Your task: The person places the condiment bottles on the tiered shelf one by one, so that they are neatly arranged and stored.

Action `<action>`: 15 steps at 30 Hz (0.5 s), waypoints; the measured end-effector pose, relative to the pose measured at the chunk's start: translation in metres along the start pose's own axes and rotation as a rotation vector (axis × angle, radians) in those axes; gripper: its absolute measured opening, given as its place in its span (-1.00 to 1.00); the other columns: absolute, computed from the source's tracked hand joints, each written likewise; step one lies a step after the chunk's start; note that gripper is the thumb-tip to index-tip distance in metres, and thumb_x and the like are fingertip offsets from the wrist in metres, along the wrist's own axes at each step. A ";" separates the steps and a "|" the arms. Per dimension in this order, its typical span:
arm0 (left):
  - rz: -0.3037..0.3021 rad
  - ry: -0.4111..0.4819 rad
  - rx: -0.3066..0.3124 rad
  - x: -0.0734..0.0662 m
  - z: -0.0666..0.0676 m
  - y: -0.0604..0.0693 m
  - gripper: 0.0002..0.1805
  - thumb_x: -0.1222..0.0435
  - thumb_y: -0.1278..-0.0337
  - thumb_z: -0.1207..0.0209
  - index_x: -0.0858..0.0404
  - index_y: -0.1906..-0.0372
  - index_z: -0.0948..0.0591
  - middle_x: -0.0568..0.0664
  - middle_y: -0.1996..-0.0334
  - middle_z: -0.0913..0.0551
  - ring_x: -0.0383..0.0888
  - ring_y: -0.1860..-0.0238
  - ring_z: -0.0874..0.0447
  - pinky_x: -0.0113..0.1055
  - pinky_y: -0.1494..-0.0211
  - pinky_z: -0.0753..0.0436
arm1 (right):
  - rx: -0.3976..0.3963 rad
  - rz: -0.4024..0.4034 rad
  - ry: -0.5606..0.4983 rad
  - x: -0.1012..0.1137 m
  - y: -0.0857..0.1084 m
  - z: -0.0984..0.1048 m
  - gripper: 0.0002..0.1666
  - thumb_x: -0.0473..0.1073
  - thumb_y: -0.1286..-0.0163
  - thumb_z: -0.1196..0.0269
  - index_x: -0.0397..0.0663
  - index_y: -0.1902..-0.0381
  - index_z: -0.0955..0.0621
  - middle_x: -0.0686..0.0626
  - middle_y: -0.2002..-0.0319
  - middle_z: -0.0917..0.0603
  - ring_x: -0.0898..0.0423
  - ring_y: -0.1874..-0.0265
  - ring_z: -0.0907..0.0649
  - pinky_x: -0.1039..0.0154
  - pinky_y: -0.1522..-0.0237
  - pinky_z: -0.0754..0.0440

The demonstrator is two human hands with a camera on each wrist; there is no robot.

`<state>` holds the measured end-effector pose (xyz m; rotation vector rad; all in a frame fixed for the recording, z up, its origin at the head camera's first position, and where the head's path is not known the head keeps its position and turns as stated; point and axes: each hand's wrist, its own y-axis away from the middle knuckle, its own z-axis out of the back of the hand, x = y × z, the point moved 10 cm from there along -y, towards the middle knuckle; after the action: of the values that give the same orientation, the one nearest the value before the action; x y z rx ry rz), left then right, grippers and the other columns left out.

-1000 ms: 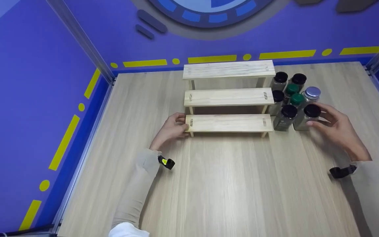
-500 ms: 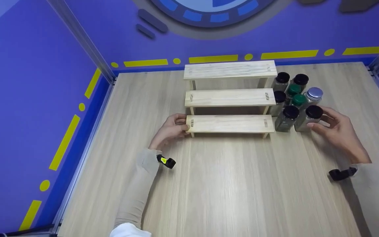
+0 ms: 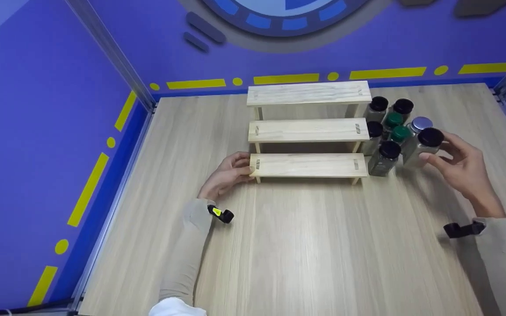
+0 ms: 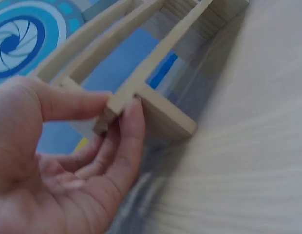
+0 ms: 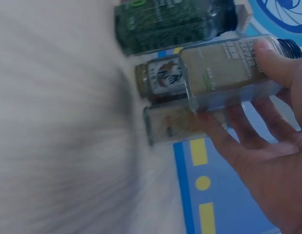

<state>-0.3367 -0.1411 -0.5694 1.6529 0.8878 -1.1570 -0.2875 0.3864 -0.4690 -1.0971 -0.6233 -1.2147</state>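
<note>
My left hand (image 3: pixel 228 174) pinches the left end of the lowest board of a three-step wooden rack (image 3: pixel 308 165). In the left wrist view the thumb lies on top of the board (image 4: pixel 165 46) and the fingers curl beneath it. At the rack's right, my right hand (image 3: pixel 464 166) grips a clear spice jar (image 3: pixel 421 151) with a black lid, raised off the table and slightly tilted. The right wrist view shows its pepper label (image 5: pixel 224 68), with thumb and fingers on opposite sides. Beside it a dark-filled jar (image 3: pixel 383 160) with a black lid stands upright.
Several more jars crowd the rack's right side, among them green-lidded ones (image 3: pixel 399 134) and one with a silver lid (image 3: pixel 422 124). Blue panels (image 3: pixel 200 66) wall the wooden table (image 3: pixel 297 245) at back and sides. The three shelves hold no jars.
My right hand has lifted the spice jar from the table and drawn it a little to the right. The left hand stays on the rack's end.
</note>
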 end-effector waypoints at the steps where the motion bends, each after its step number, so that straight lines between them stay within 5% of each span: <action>1: -0.016 0.021 0.014 0.001 0.000 -0.001 -0.42 0.57 -0.38 -0.18 0.44 -0.45 -0.36 0.20 -0.22 -0.61 -0.07 0.02 -0.72 -0.32 -0.01 -0.82 | -0.021 0.009 -0.001 0.005 -0.001 0.003 -0.28 -0.52 -0.35 -0.40 -0.20 -0.45 -0.56 0.26 -0.18 -0.69 0.32 -0.08 -0.68 0.65 -0.08 -0.65; 9: -0.099 0.146 0.079 0.011 -0.001 -0.005 -0.35 0.54 -0.31 -0.22 0.44 -0.47 -0.34 0.15 -0.23 -0.57 -0.07 -0.07 -0.69 -0.32 -0.08 -0.80 | -0.178 0.135 -0.023 0.052 -0.013 0.020 -0.31 -0.60 -0.28 -0.39 -0.28 -0.38 -0.61 0.20 -0.14 -0.73 0.27 -0.07 -0.70 0.63 -0.03 -0.67; 15: -0.115 0.194 0.105 0.015 0.002 -0.005 -0.31 0.56 -0.25 -0.21 0.47 -0.48 -0.33 0.16 -0.25 -0.53 -0.06 -0.08 -0.68 -0.31 -0.12 -0.80 | -0.217 0.188 -0.042 0.088 -0.031 0.019 -0.37 -0.54 -0.28 -0.44 -0.26 -0.32 -0.65 0.16 -0.12 -0.76 0.26 -0.06 -0.72 0.64 0.00 -0.68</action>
<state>-0.3373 -0.1408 -0.5855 1.8439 1.0713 -1.1508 -0.2885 0.3672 -0.3756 -1.3352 -0.4153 -1.1169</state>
